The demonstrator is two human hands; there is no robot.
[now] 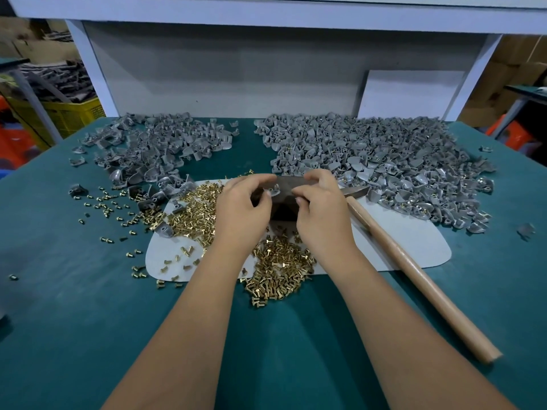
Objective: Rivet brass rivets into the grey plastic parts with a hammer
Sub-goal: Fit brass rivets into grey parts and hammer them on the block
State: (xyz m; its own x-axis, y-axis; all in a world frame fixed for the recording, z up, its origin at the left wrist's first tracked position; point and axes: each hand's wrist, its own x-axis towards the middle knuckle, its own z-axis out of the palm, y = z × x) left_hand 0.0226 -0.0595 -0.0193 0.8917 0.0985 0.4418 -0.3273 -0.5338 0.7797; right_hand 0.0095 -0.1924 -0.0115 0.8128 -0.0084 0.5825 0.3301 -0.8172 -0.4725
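Hands meet over a dark metal block point(288, 199): the left hand point(241, 211) pinches a grey plastic part point(273, 189) resting on it, while the right hand point(321, 210) curls its fingertips beside that part, whether on a rivet I cannot tell. Brass rivets point(192, 208) litter the pale mat point(414, 247). The hammer point(414, 267) lies to the right, between grey part heaps point(384, 161).
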